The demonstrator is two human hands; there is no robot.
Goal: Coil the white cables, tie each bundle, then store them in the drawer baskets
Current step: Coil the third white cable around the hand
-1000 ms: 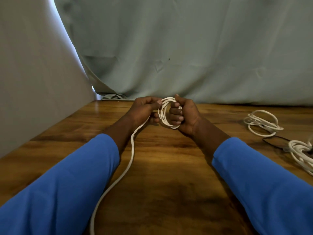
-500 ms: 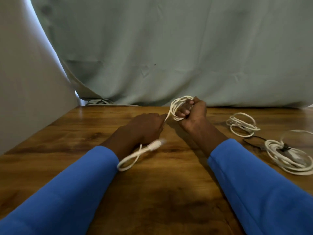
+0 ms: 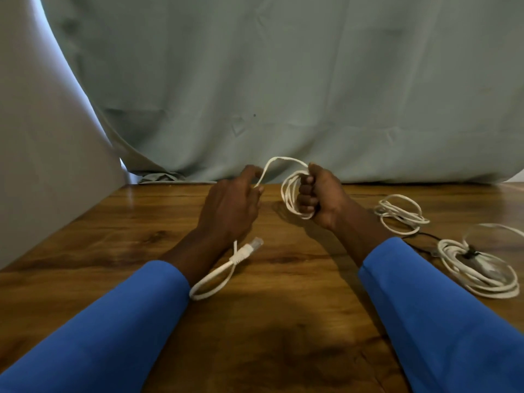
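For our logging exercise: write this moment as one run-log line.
step: coiling | right grip: holds coil | left grip: pinches cable tail | plug: below left wrist | table: small coil, tied coil at right

No text, label, brand, number or sign can be read here: the white cable (image 3: 288,194), its plug (image 3: 249,248), the loose coil (image 3: 399,214) and the tied bundle (image 3: 479,275) on the bench (image 3: 283,321), and the grey cloth (image 3: 283,80) show no legible marking

A glossy brown wooden table (image 3: 283,321) stands before a draped pale grey-green cloth backdrop (image 3: 283,80); daylight edges a white curtain (image 3: 42,165) at left.
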